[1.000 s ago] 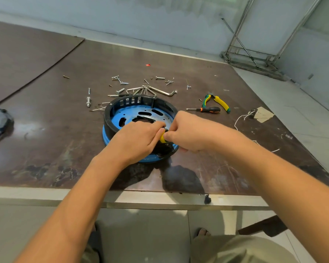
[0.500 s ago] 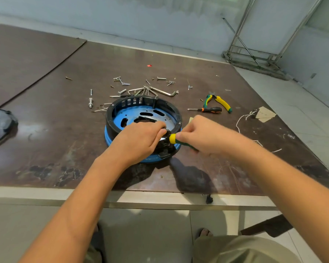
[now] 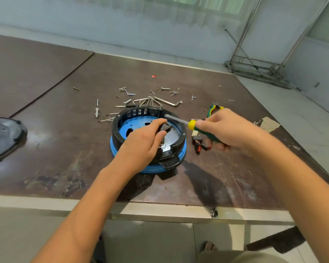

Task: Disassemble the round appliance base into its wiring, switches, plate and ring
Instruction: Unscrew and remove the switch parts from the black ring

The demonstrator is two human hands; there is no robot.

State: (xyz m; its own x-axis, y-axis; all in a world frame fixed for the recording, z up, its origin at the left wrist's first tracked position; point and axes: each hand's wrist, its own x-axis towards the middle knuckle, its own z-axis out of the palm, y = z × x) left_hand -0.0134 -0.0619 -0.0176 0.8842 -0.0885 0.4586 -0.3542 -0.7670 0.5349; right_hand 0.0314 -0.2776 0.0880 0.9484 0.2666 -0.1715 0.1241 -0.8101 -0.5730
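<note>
The round base (image 3: 148,141) sits on the brown desk (image 3: 65,149), near its front edge. The left hand (image 3: 141,147) reaches into it from the near side, fingers (image 3: 160,124) pinched on a small dark part inside. The right hand (image 3: 224,130) hangs just right of the base, fist closed around a screwdriver (image 3: 190,124) whose shaft points left over the rim.

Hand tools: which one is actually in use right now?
The yellow-and-green screwdriver, gripped in the right hand with its shaft over the round base. The hex keys lie on the table behind the base.
</note>
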